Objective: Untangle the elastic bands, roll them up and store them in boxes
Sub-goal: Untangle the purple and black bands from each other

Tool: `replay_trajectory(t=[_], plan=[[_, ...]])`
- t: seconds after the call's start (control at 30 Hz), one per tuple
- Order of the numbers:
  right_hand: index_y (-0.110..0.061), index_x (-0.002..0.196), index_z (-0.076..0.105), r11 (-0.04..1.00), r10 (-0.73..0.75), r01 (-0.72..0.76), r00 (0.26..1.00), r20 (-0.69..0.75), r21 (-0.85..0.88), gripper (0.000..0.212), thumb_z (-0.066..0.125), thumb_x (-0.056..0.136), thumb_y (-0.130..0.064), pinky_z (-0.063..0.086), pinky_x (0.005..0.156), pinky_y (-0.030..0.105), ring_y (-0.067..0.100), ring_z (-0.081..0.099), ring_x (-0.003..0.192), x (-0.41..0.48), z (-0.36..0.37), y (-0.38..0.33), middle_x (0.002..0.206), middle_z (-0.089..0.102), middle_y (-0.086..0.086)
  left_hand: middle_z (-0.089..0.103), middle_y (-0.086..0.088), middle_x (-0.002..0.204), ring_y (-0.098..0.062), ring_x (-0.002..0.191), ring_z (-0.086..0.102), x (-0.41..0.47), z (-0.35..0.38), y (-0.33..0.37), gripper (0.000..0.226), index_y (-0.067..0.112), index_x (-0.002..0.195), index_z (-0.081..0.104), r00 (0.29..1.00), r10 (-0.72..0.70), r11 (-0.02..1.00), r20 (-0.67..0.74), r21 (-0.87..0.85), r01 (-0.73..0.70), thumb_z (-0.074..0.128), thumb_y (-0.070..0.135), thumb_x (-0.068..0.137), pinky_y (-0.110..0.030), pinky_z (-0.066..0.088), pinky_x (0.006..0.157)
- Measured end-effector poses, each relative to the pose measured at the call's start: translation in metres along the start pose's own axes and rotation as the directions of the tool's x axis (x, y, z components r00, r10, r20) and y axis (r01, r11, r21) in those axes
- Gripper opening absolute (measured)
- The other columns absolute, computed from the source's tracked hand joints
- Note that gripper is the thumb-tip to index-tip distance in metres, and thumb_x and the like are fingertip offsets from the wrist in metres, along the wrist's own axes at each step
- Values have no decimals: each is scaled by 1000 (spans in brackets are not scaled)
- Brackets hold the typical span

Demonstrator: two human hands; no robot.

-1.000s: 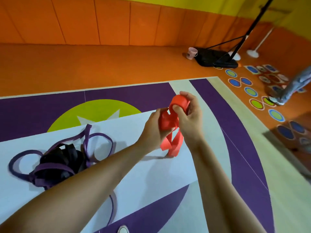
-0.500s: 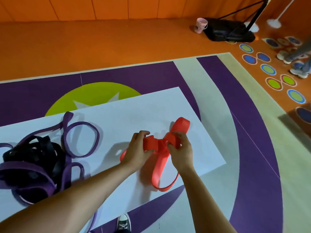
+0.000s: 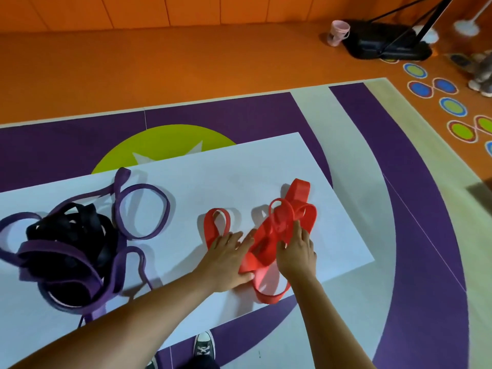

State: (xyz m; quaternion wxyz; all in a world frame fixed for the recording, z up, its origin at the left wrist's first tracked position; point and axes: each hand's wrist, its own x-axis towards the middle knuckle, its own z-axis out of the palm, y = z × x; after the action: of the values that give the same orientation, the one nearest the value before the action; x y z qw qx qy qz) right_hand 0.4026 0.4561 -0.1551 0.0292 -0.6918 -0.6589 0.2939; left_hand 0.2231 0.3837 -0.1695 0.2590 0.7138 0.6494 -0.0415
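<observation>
We are pressing the red band [image 3: 300, 191] onto the white table [image 3: 213, 182], its loops stretching from the near edge toward the far right. Our left grip [image 3: 229, 259] and right grip [image 3: 296, 253] are both lying released, fingers straight, on its left and middle. A purple-and-orange floor [image 3: 186, 62] is surrounding the table.

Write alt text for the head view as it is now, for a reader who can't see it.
A person's left hand presses flat on a tangled red elastic band lying on a white sheet, while the right hand touches its loops. To the left on the sheet lies a heap of tangled purple bands and black bands.
</observation>
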Motion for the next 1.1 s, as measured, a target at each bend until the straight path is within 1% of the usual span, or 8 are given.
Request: replay_trajectory(t=[0.13, 0.3, 0.4, 0.53, 0.63, 0.8, 0.97, 1.1], plan=[[-13, 162, 8, 999, 13, -10, 997, -69, 52, 76, 51, 101, -29, 35, 115, 48, 36, 36, 143, -9, 2, -1, 164, 26, 11, 24, -8, 164, -34, 150, 22, -7, -4, 3, 99, 30, 160, 16, 997, -49, 997, -53, 50, 52, 58, 72, 81, -53, 18, 120], [-21, 161, 18, 995, -62, 70, 993, -105, 78, 76, 56, 96, -26, 37, 115, 49, 36, 35, 145, -37, 8, -12, 166, 22, 9, 22, -7, 164, -34, 151, 19, -28, -18, 1, 88, 36, 159, 15, 991, -125, 981, -50, -159, 115, 37, 78, 84, -52, 23, 120], [-20, 159, 27, 988, -114, 124, 987, -116, 91, 68, 55, 97, -28, 37, 115, 47, 33, 36, 145, -56, 22, -25, 164, 28, 8, 30, -5, 159, -30, 147, 28, -46, -21, -8, 86, 32, 156, 25, 989, -97, 992, -110, -89, 87, 17, 71, 79, -50, 34, 114], [-17, 155, 36, 980, -178, 187, 978, -112, 71, 59, 52, 100, -32, 34, 117, 44, 32, 38, 145, -73, 37, -47, 160, 38, 10, 39, -7, 154, -32, 140, 39, -73, -21, -20, 78, 27, 149, 40, 978, -142, 990, -154, -23, 140, 12, 62, 85, -46, 39, 110], [-19, 156, 33, 967, -244, 245, 970, -16, 76, 71, 40, 92, -47, 36, 116, 47, 33, 38, 145, -86, 45, -67, 160, 37, 8, 44, -9, 151, -33, 138, 43, -103, -20, -33, 66, 27, 145, 46, 967, -200, 980, -157, -17, 199, 25, 58, 91, -48, 39, 109], [-18, 152, 38, 940, -340, 337, 939, 59, 52, 68, 36, 89, -45, 44, 103, 50, 38, 53, 124, -108, 69, -106, 146, 48, 10, 63, -7, 125, -31, 111, 64, -152, -8, -69, 46, 25, 120, 65, 918, -292, 946, -267, 57, 318, 70, 44, 78, -46, 54, 88], [-18, 154, 39, 881, -465, 473, 869, 171, -9, 58, 54, 99, -30, 37, 114, 45, 31, 41, 142, -123, 108, -149, 156, 42, 7, 60, -9, 123, -35, 119, 57, -199, -11, -108, 49, 18, 122, 62, 855, -407, 899, -322, 27, 438, 75, 34, 78, -48, 50, 96], [-18, 148, 46, 813, -569, 582, 791, 227, 11, 49, 51, 100, -28, 40, 109, 40, 29, 49, 132, -140, 131, -188, 146, 51, 4, 57, -13, 139, -40, 130, 52, -230, -17, -141, 57, 17, 134, 60, 796, -507, 840, -331, 14, 542, 72, 28, 80, -53, 47, 104]])
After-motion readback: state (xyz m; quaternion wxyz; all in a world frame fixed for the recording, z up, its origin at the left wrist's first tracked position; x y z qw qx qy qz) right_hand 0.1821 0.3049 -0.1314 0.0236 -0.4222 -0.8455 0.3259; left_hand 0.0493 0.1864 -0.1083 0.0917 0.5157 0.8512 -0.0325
